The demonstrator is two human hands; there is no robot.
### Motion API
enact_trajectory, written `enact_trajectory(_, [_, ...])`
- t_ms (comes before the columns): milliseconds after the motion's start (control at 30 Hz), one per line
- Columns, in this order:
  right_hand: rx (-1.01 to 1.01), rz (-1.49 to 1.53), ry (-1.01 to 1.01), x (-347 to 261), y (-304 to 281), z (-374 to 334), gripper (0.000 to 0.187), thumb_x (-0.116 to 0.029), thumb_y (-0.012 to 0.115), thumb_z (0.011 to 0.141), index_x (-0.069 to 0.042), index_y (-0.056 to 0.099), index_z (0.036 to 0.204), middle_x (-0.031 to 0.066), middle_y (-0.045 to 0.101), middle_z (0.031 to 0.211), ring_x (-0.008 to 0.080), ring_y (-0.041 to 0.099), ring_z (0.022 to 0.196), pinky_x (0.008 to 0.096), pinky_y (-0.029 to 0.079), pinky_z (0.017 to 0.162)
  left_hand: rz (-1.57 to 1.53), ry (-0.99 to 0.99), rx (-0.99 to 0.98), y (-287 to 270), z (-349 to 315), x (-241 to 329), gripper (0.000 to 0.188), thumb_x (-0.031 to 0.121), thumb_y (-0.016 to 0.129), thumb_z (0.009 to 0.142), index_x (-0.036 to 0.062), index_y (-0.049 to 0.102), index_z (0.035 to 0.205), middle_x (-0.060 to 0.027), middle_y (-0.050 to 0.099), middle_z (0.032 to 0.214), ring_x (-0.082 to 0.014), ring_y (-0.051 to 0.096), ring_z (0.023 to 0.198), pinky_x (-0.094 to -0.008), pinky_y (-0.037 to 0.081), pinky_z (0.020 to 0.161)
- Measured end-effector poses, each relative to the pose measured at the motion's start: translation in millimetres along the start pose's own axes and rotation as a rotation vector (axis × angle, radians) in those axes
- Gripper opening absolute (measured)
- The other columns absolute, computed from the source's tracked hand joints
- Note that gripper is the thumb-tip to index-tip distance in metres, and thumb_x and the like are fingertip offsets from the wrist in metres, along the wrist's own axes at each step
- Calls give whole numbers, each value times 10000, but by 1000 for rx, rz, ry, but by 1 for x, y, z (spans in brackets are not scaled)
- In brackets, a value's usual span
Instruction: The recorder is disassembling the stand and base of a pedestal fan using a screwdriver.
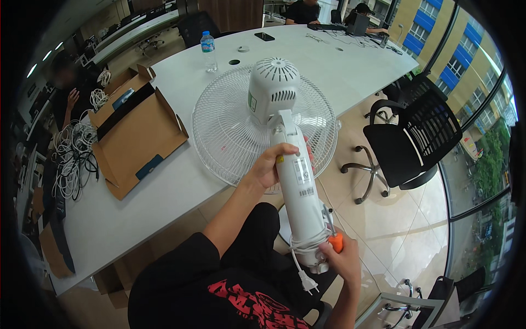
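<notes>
A white electric fan lies tilted across my lap and the table edge. Its motor housing (274, 88) faces up, and the round wire cage (216, 134) spreads beneath it. My left hand (267, 165) is wrapped round the upper part of the fan's white column (300, 194). Near the column's lower end, my right hand (346, 262) grips a screwdriver by its orange handle (336, 242); the shaft points up toward a small dark knob (330, 210) on the column's side. A white power cord (311, 241) is wound round the lower column, its plug (308, 282) hanging loose.
On the white table (181, 214) stand an open cardboard box (139, 142), bundled cables (74, 156), a water bottle (208, 52) and a phone (264, 37). Black office chairs (411, 131) are at the right by the windows. Other people sit at the far side and left.
</notes>
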State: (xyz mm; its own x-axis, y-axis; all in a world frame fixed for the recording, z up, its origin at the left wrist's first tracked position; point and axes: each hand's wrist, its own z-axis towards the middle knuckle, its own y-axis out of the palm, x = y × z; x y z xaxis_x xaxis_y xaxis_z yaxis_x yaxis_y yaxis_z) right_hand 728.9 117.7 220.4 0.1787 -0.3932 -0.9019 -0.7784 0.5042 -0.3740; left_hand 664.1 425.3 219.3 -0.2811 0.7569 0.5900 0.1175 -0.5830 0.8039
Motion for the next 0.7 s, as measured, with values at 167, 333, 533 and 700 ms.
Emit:
enact_trajectory(167, [21, 520, -136, 6, -6, -25, 1071, -576, 874, 727, 62, 455, 1479, 116, 736, 1003, 85, 600, 565, 231, 465, 495, -162, 54, 33, -2, 21, 30, 515, 206, 722, 834, -12, 490, 1238, -173, 626, 1056, -328, 689, 1004, -515, 599, 899])
enact_trajectory(333, [109, 317, -345, 2, 16, -28, 1018, -286, 942, 704, 52, 423, 1512, 64, 711, 1057, 37, 529, 635, 182, 424, 567, -135, 75, 76, -15, 36, 40, 539, 245, 749, 847, -47, 508, 1230, -174, 622, 1070, -336, 680, 1032, -543, 583, 934])
enact_trajectory(533, [157, 322, -250, -22, 28, -8, 806, 16, 808, 793, -15, 463, 1520, 9, 691, 963, 29, 466, 608, 205, 398, 541, -187, 142, 89, -21, 37, 53, 719, 541, 657, 926, -35, 500, 1325, -211, 607, 1247, -360, 641, 1124, -575, 524, 1005])
enact_trajectory(700, [208, 242, -355, -33, 43, 33, 700, -67, 749, 876, -43, 470, 1518, -29, 578, 727, 51, 472, 525, 225, 419, 486, -173, 17, -34, -30, -6, 22, 888, 766, 420, 954, 37, 457, 1461, -183, 533, 1442, -314, 530, 1311, -495, 382, 1147])
